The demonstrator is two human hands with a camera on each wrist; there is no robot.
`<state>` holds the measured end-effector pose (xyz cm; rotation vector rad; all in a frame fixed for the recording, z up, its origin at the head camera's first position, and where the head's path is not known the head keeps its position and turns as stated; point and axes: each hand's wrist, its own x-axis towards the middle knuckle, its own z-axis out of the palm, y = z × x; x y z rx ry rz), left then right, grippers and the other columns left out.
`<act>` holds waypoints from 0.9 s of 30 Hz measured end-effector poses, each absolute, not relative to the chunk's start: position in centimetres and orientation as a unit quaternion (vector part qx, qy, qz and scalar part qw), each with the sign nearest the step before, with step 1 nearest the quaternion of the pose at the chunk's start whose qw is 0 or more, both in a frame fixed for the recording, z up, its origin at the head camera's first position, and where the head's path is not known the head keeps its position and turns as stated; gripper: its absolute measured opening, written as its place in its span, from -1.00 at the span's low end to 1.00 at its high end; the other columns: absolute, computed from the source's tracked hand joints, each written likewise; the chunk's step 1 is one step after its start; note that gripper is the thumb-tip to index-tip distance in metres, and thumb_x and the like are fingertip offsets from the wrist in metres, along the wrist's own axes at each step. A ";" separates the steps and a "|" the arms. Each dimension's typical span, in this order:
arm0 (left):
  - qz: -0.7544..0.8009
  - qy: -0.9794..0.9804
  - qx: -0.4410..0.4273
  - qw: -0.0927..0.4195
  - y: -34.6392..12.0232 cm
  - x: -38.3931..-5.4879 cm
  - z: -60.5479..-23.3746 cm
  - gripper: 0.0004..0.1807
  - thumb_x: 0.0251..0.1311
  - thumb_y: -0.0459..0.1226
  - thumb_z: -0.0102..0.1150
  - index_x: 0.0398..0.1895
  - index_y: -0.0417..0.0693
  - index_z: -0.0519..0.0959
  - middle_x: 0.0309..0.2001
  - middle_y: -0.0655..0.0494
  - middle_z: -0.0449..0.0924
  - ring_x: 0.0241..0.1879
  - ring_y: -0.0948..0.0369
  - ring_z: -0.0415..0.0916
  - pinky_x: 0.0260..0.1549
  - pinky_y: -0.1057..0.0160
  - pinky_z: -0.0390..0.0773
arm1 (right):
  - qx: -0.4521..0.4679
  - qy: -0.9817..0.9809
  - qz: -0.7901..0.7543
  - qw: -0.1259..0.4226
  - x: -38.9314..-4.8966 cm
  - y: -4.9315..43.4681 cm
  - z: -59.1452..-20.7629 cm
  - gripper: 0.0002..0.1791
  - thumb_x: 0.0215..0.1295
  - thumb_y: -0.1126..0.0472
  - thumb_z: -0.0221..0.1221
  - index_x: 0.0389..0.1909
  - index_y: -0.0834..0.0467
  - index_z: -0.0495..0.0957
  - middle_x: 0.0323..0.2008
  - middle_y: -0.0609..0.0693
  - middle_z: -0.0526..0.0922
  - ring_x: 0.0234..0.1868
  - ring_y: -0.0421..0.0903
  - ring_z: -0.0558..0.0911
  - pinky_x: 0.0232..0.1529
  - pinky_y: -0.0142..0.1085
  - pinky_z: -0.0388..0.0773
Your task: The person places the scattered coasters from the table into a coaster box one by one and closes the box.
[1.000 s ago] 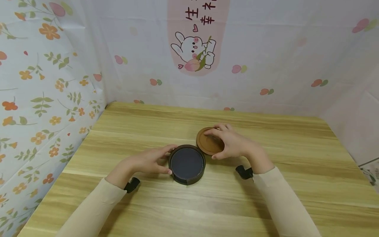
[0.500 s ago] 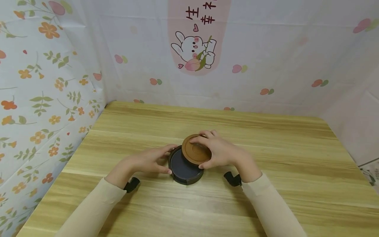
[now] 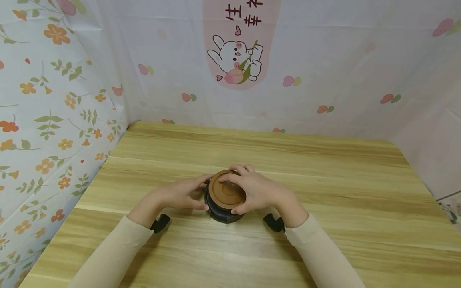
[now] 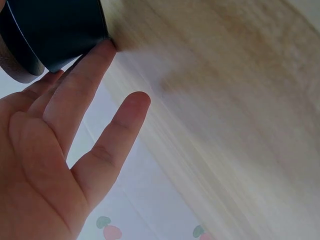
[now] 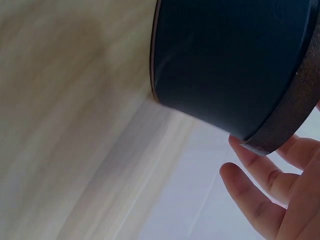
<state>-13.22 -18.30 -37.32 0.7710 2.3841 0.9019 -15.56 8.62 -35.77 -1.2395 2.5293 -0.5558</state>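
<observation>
A brown round coaster [image 3: 226, 195] with ring grooves lies over the top of a black round coaster holder [image 3: 219, 215], covering most of its opening. My right hand [image 3: 260, 191] holds the coaster by its rim, thumb at the near side and fingers at the far side. Around the holder's left side, my left hand [image 3: 180, 194] keeps its thumb and fingers against the wall. In the left wrist view the little finger stands apart from the holder's dark wall [image 4: 60, 27]. The coaster's edge [image 5: 292, 107] tops the holder in the right wrist view. Whatever lies inside is hidden.
The wooden table [image 3: 345, 192] stretches around both hands. Behind it hangs a white cloth [image 3: 324, 60] with a rabbit picture, and a flowered cloth [image 3: 57, 100] runs along the left. Each wrist carries a small black camera mount [image 3: 273, 223].
My right hand has brought the brown coaster left and nearer, from beside the holder to over its top. The left hand has stayed at the holder's left side.
</observation>
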 end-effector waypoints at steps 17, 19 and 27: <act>0.326 0.871 0.288 0.228 -18.3 -13.3 -37.3 -0.04 0.21 0.00 0.34 0.58 0.12 0.02 0.46 0.01 0.29 0.44 -0.03 0.28 0.40 -0.18 0.25 | -0.438 0.874 -0.173 0.115 -15.1 7.9 -36.4 -0.19 0.03 -0.12 0.47 0.35 -0.18 0.40 0.41 0.00 0.26 0.33 0.01 0.26 0.22 0.12 0.41; 0.324 0.871 0.288 0.229 -18.3 -13.3 -37.3 -0.04 0.22 -0.01 0.34 0.58 0.11 0.02 0.46 0.01 0.31 0.44 -0.03 0.27 0.40 -0.18 0.25 | -0.441 0.873 -0.174 0.112 -15.1 8.0 -36.4 -0.23 0.05 -0.12 0.45 0.33 -0.17 0.42 0.38 -0.04 0.29 0.33 0.00 0.26 0.22 0.11 0.41; 0.328 0.870 0.285 0.235 -18.3 -13.3 -37.1 -0.04 0.22 -0.01 0.34 0.59 0.10 0.02 0.47 0.01 0.28 0.43 -0.03 0.29 0.40 -0.17 0.25 | -0.445 0.866 -0.198 0.113 -15.3 8.8 -36.4 -0.25 0.10 -0.08 0.44 0.34 -0.14 0.41 0.38 -0.07 0.33 0.38 -0.01 0.25 0.27 0.08 0.41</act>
